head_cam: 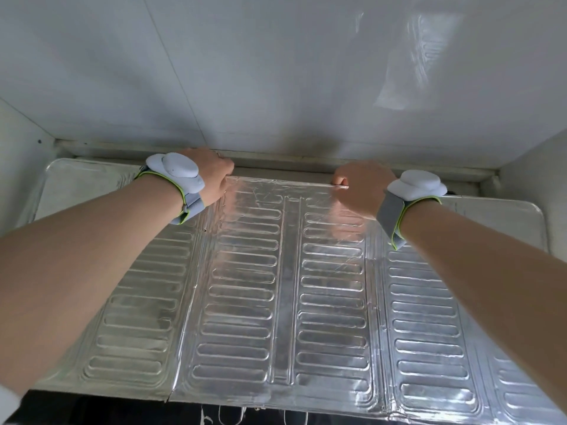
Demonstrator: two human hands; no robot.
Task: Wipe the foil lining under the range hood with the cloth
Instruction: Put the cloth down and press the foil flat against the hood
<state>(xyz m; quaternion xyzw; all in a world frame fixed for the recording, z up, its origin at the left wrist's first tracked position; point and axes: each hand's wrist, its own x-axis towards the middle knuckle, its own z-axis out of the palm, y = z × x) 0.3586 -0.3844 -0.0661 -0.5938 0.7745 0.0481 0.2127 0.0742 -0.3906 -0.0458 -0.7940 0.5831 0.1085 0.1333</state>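
Head view, looking up beneath the range hood. The foil lining (285, 286), an embossed silver sheet with rows of slot-shaped ridges, covers the underside of the hood and spans nearly the whole width of the frame; its far edge meets the white tiled wall (276, 72). Both bare forearms reach up to that far edge. The left hand (211, 176) has its fingers curled over the upper left corner of the central foil panel, its grip clenched on the foil edge. The right hand (360, 187) likewise pinches the upper right corner of the same panel, the thumb visible at the rim. Each wrist carries a pale grey sensor band: left wristband (179, 182), right wristband (408, 200). The hands are reflected in the foil just beneath them. No cloth appears in either hand.
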